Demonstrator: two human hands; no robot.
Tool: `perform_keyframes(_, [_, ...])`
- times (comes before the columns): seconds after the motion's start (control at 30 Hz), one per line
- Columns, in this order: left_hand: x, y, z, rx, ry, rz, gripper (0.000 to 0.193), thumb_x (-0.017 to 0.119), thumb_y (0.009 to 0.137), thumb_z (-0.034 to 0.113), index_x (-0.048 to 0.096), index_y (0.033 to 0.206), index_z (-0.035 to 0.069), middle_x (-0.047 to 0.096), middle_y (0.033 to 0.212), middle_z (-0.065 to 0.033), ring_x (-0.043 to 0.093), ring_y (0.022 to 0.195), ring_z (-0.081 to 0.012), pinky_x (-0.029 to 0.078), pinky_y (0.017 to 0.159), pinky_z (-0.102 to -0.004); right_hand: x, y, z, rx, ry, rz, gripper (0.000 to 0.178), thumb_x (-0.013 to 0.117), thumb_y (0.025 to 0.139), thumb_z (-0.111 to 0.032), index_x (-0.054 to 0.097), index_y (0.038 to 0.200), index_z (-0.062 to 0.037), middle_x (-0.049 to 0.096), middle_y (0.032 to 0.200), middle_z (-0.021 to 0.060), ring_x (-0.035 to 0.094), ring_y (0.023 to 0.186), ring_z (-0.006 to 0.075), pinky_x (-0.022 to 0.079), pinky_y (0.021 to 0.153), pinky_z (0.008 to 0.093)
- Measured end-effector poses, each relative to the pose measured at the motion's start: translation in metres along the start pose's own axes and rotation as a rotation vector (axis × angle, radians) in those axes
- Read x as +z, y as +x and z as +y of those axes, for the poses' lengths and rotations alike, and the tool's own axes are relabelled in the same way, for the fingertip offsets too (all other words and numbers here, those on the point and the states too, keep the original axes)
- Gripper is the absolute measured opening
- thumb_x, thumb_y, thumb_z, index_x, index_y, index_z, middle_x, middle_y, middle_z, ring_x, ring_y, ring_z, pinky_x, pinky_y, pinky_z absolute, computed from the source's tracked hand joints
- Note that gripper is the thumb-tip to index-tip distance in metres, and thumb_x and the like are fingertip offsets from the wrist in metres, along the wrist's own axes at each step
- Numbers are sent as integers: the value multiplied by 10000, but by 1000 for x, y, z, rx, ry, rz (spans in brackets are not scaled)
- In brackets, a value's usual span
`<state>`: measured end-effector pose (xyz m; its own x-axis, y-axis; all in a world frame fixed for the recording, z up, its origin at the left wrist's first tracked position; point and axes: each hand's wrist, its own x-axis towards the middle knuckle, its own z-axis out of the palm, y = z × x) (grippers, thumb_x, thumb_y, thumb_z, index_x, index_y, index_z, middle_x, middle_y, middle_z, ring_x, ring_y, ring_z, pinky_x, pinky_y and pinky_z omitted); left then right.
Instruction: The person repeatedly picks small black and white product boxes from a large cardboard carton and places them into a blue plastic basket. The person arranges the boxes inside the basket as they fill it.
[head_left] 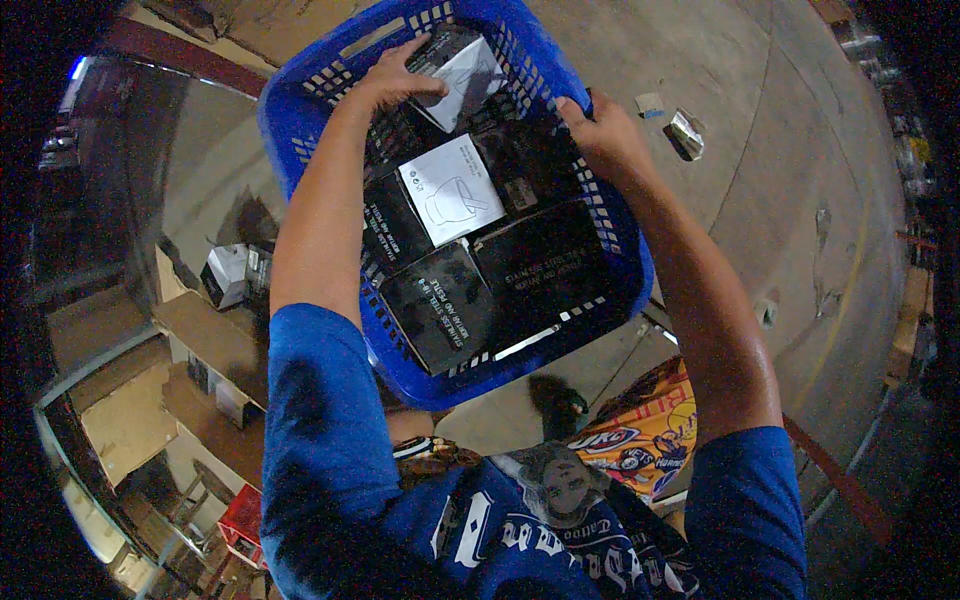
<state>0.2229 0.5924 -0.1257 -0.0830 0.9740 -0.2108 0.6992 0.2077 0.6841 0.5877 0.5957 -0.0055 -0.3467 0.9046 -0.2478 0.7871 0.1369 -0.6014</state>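
A blue plastic basket [300, 120] with slotted walls is held up in front of me, filled with several black boxes [540, 265]. One box shows a white face with a line drawing [452, 200]. My left hand [395, 80] reaches into the far side of the basket, fingers resting on a box with a white and black top [470, 75]. My right hand [600, 130] grips the basket's right rim, thumb inside over the boxes.
Below is a concrete floor with a small shiny packet [686, 135] and a pale scrap [650, 103] lying on it. A white box [228, 275] and cardboard-coloured shelving [130, 420] sit at left. A red crate [243, 525] is at lower left.
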Motion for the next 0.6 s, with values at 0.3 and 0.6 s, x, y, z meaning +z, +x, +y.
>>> perform_keyframes(0.3, [45, -47, 86, 52, 356, -27, 905, 800, 729, 448, 451, 1538, 240, 396, 1562, -264, 236, 1506, -426, 291, 1195, -565, 2, -1, -14, 28, -34, 29, 632, 558, 970, -541, 606, 1254, 21, 700, 1096, 280, 671, 1061, 451, 493, 928, 503])
perform_keyframes(0.6, [59, -32, 75, -12, 64, 177, 634, 659, 846, 389, 591, 1412, 109, 564, 1447, -184, 473, 1375, -374, 340, 1140, -542, 0, -3, -18, 117, -130, 56, 708, 586, 970, -561, 566, 1385, 13, 690, 1211, 265, 685, 1082, 391, 509, 953, 463])
